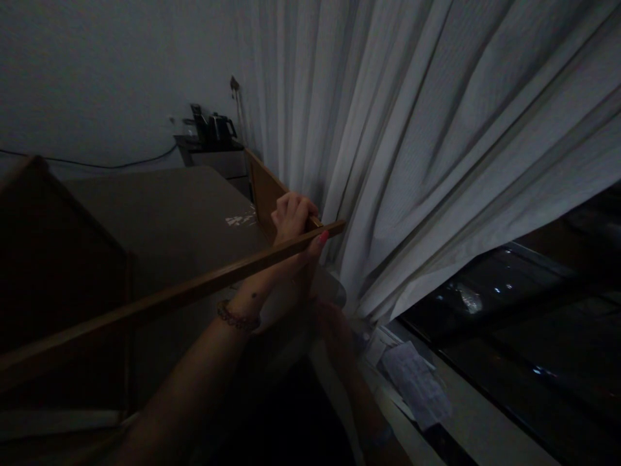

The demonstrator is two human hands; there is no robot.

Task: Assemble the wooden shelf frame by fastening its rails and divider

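The room is dim. A large wooden frame (194, 291) with a grey panel (174, 220) inside it tilts up in front of me. My left hand (294, 220), with a bead bracelet on its wrist, is closed over the frame's far right corner, thumb pressed on the near rail. My right hand (334, 330) is lower, beneath that corner in deep shadow. Its fingers are too dark to make out, and I cannot tell whether it touches the frame.
A white curtain (436, 142) hangs close on the right over a dark window (533, 323). Folded papers (412, 375) lie on the sill below. At the back, a kettle (220, 128) stands on a small table, and a cable (97, 163) runs along the wall.
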